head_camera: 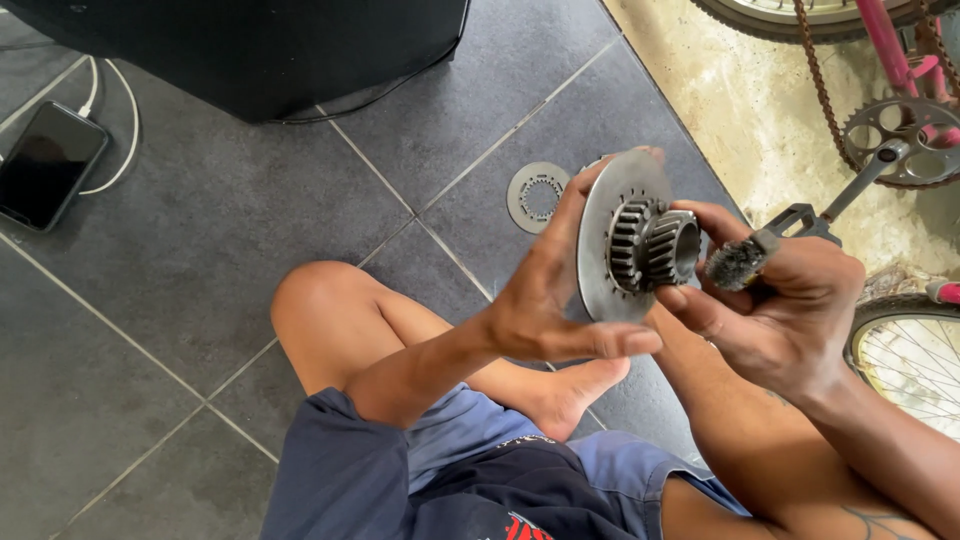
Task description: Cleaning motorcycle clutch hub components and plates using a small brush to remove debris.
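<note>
Head view, looking down past my knees to the tiled floor (200, 230). My left hand (545, 300) holds a round metal disc (600, 235) on edge, palm behind its back face, fingertips over the upper rim and thumb stretched along the lower rim; this grip is closed on the disc. A toothed gear cluster (655, 245) stands out from the centre of the disc, its long axis lying roughly level and pointing from the left hand toward the right, with the open bore facing the right hand. My right hand (790, 310) is closed on a small wire brush (738, 263), whose dark bristle head sits just beside the free end of the gear cluster, at its right and slightly lower; I cannot tell whether the bristles touch the teeth. The right thumb reaches under the gear cluster and meets the lower rim of the disc. So the gear cluster lies between the two grips, carried by the left and nearer at its open end to the right. A second thin toothed ring (538, 195) lies flat on the floor beyond the left hand, well apart. A phone (45, 165) with a white cable lies on the floor at far left; a pink bicycle (900, 110) with its chain and chainring stands at upper right
</note>
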